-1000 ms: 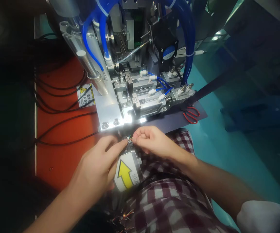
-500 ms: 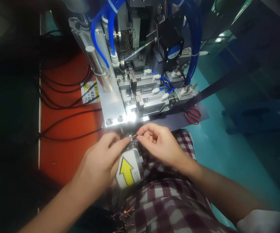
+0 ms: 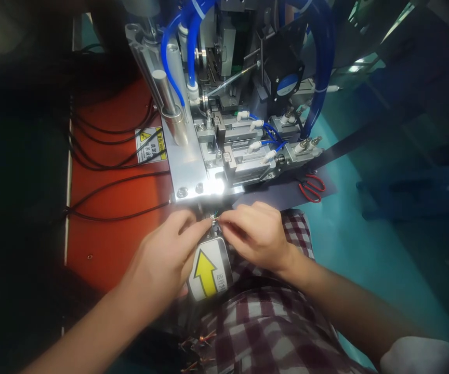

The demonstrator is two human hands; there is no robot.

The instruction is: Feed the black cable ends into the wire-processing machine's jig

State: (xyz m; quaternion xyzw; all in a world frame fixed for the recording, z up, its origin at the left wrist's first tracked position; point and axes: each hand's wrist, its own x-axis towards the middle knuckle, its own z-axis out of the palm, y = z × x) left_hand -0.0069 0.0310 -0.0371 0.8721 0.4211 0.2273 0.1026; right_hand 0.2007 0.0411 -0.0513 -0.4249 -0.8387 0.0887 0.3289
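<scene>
Both hands meet at a small metal fixture [image 3: 215, 229] in front of the machine. My left hand [image 3: 166, 249] is closed, its thumb tip against a tiny pale piece at the fixture, too small to make out. Pinched in the fingertips of my right hand [image 3: 258, 234] are thin coloured wires [image 3: 215, 214], mostly covered by the fingers. The two hands' fingertips nearly touch. Just below them is a white cover with a yellow arrow [image 3: 206, 272].
The machine [image 3: 243, 140] with blue air tubes stands directly ahead. Red-handled scissors or snips [image 3: 312, 188] lie at its right. Black cables [image 3: 119, 179] cross the orange surface [image 3: 103, 249] on the left. Loose wire ends [image 3: 205, 338] lie near the checked cloth [image 3: 263, 322] on my lap.
My right hand has come closer to my left thumb, and its fingers have curled over more, covering more of the wires. The whole view has shifted slightly.
</scene>
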